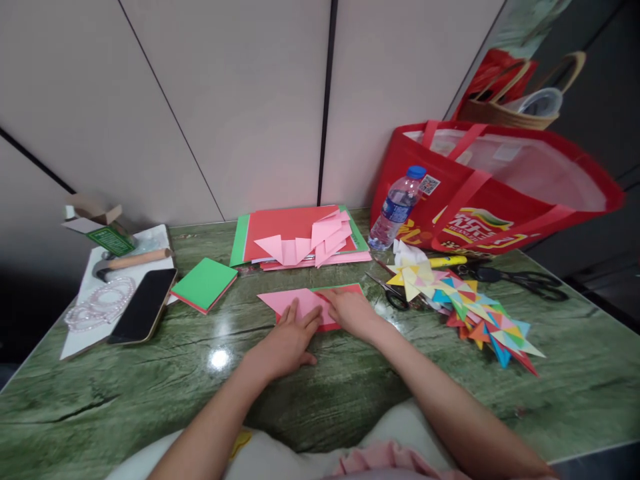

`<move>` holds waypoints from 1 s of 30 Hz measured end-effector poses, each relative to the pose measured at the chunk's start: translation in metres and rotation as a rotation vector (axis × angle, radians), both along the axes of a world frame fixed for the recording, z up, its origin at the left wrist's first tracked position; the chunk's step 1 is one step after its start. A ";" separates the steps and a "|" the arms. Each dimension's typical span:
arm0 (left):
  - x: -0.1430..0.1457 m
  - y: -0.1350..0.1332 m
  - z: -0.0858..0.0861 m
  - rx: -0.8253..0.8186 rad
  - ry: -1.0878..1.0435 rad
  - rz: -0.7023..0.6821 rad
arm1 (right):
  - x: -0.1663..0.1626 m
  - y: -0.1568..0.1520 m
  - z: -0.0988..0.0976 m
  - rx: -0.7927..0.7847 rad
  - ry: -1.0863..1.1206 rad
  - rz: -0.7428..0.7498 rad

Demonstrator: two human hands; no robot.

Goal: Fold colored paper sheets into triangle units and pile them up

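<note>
A pink sheet of paper, folded to a point at its left end, lies on the table in front of me. Under it are red and green papers, with the red one showing at the right. My left hand rests flat on the pink paper, fingers spread. From the right, my right hand presses on the paper's upper right part with its fingers stretched out; some fingertips are hard to make out. Behind them, several folded pink pieces lie on a stack of coloured paper.
On the left are a green square pad, a phone, a wooden-handled tool and a small box. To the right lie a colourful folded-paper chain, scissors, a bottle and a red bag.
</note>
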State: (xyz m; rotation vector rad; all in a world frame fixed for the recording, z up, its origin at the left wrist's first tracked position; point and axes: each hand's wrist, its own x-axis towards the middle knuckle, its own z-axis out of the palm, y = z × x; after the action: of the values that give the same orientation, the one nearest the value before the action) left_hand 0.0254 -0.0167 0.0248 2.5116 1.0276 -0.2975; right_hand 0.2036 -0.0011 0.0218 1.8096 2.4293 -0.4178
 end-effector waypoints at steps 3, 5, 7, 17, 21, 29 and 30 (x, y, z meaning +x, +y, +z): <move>0.002 -0.001 0.002 0.027 0.023 0.057 | 0.010 -0.005 0.004 0.022 0.023 -0.086; 0.004 -0.001 0.002 0.034 0.016 0.088 | 0.015 -0.005 0.004 -0.002 0.065 -0.114; 0.006 -0.001 0.000 0.032 -0.010 0.106 | 0.016 -0.005 0.002 -0.049 0.121 -0.151; -0.008 0.019 0.011 0.474 -0.512 0.464 | 0.021 -0.001 -0.009 -0.048 0.327 -0.200; -0.013 0.022 0.009 0.673 -0.708 0.529 | 0.025 0.006 -0.018 0.018 0.751 -0.277; -0.010 0.019 0.007 0.554 -0.561 0.499 | 0.026 0.024 -0.034 0.090 1.278 -0.487; -0.009 0.019 0.008 0.520 -0.488 0.493 | 0.025 0.026 -0.035 0.082 1.318 -0.520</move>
State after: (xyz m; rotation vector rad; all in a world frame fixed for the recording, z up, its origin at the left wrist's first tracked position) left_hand 0.0160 0.0022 0.0331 2.4236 1.5877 0.7757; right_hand 0.2290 0.0248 -0.0128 2.7051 2.3869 -2.1448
